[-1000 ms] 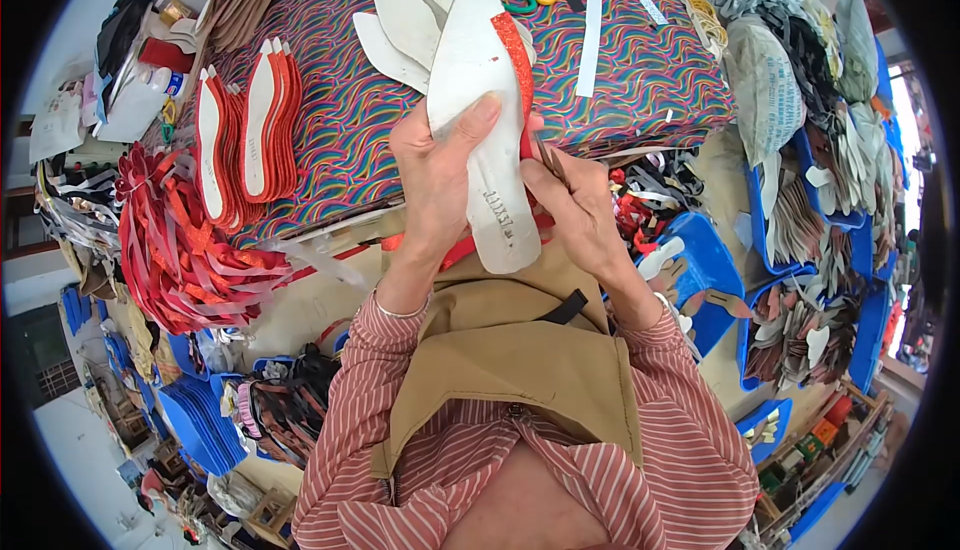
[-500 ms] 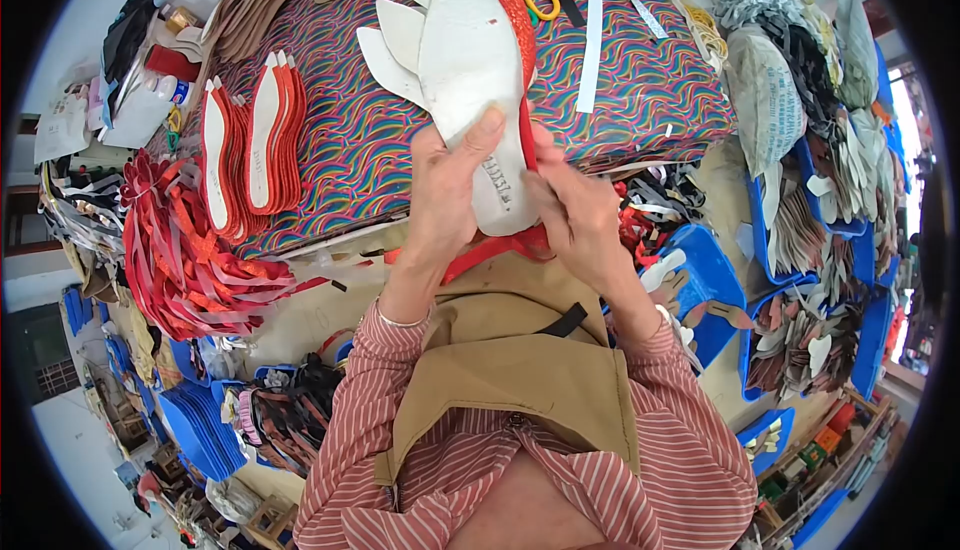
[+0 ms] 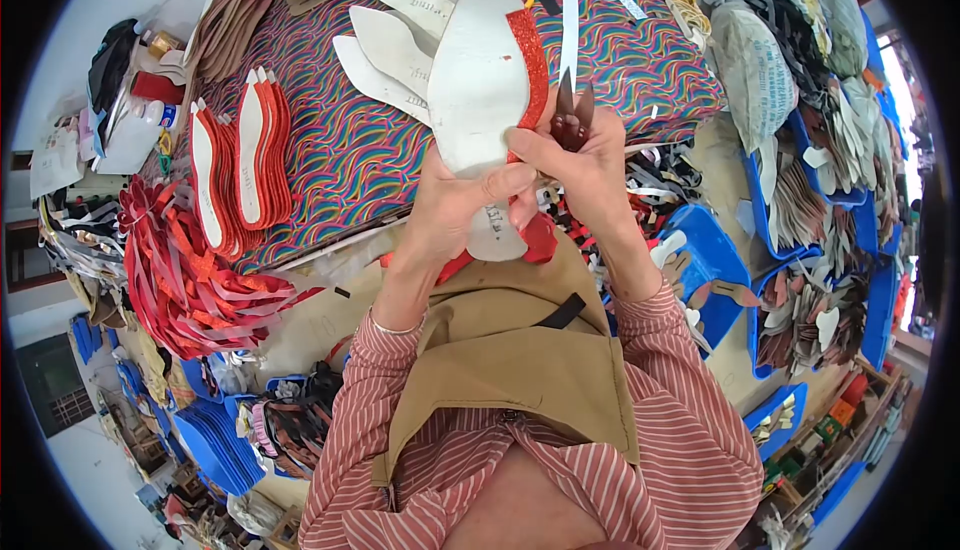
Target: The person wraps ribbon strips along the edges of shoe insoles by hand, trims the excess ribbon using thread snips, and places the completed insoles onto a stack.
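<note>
In front of my chest I hold a white shoe insole [image 3: 480,80] with its pointed toe up and stamped marks near the heel. A glittery red strip [image 3: 530,60] runs along its right edge. My left hand [image 3: 450,195] is closed on the lower part, thumb across the front. At the right edge my right hand [image 3: 590,165] pinches the strip against the insole. Dark pointed snips [image 3: 570,120] stick up from its curled fingers; their handles are mostly hidden. Several loose white insoles [image 3: 395,50] lie on the patterned cloth just behind.
Red-edged insoles [image 3: 255,155] stand in two stacks on the patterned tablecloth [image 3: 350,150] at left. A bundle of red strips [image 3: 195,280] hangs off the table's front left. White tape [image 3: 570,30] lies at the back. Blue bins [image 3: 710,270] with shoe parts stand to the right.
My right hand has turned and moved up the insole's edge, and the snips now show between its fingers. My left thumb has shifted right across the insole. The view has shifted slightly.
</note>
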The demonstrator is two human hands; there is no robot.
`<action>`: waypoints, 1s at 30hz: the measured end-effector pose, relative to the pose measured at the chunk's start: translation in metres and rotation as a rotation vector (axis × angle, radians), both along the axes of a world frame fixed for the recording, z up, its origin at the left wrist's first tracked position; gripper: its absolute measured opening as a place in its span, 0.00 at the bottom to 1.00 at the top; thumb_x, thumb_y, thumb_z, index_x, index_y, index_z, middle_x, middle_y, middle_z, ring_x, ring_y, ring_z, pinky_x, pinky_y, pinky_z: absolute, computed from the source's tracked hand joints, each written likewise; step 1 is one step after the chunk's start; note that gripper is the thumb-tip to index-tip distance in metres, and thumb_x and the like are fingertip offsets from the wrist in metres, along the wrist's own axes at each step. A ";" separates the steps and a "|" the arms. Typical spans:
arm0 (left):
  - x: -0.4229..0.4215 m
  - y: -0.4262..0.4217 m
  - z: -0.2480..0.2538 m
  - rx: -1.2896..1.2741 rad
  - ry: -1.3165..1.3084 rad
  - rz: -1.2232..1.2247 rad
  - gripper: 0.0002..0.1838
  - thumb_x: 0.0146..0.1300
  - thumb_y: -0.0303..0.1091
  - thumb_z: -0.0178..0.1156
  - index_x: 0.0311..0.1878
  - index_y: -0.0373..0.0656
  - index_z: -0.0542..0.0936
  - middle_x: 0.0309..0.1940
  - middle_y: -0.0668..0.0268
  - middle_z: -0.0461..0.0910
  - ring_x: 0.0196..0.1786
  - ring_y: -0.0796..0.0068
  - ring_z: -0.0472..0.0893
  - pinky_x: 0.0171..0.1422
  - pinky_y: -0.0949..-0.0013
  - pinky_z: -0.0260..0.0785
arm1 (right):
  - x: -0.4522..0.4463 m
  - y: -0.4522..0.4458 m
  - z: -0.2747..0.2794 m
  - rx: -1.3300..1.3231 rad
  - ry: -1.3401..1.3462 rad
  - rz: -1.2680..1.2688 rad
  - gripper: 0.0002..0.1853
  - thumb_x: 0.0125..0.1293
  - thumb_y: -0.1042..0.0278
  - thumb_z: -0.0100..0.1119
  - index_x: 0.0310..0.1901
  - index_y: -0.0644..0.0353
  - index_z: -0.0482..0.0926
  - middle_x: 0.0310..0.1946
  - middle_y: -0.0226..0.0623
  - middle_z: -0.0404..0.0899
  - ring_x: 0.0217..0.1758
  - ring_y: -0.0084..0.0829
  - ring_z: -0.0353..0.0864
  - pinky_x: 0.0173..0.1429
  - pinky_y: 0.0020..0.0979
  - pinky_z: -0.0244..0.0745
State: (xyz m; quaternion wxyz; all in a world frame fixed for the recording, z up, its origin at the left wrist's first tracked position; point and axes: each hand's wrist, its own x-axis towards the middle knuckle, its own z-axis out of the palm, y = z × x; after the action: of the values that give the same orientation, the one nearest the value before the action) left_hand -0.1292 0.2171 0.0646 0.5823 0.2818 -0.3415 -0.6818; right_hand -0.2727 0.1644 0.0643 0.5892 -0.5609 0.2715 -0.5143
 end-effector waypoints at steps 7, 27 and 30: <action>-0.001 0.004 0.011 0.108 -0.104 0.023 0.15 0.61 0.20 0.61 0.52 0.32 0.76 0.30 0.52 0.84 0.22 0.68 0.79 0.28 0.71 0.73 | -0.004 -0.007 0.008 0.093 0.001 0.011 0.06 0.66 0.73 0.60 0.32 0.64 0.81 0.18 0.24 0.71 0.20 0.14 0.63 0.25 0.19 0.58; 0.033 -0.020 0.018 -0.004 0.353 0.286 0.06 0.71 0.32 0.56 0.43 0.40 0.78 0.21 0.71 0.71 0.22 0.78 0.68 0.32 0.71 0.63 | -0.011 0.051 -0.032 -0.498 0.456 -0.120 0.11 0.63 0.83 0.58 0.47 0.69 0.81 0.28 0.34 0.82 0.23 0.23 0.71 0.28 0.24 0.66; 0.028 -0.023 0.015 -0.068 0.530 0.271 0.06 0.73 0.35 0.54 0.40 0.45 0.77 0.20 0.75 0.65 0.22 0.81 0.62 0.30 0.71 0.57 | -0.005 0.057 -0.026 -0.488 0.386 -0.218 0.10 0.63 0.83 0.59 0.46 0.68 0.82 0.27 0.33 0.81 0.22 0.24 0.70 0.27 0.24 0.66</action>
State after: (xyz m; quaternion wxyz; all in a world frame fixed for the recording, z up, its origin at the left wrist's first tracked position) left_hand -0.1011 0.1946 0.0794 0.7462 0.1171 -0.1595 -0.6357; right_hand -0.2779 0.2217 0.0378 0.3166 -0.7403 0.3050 -0.5086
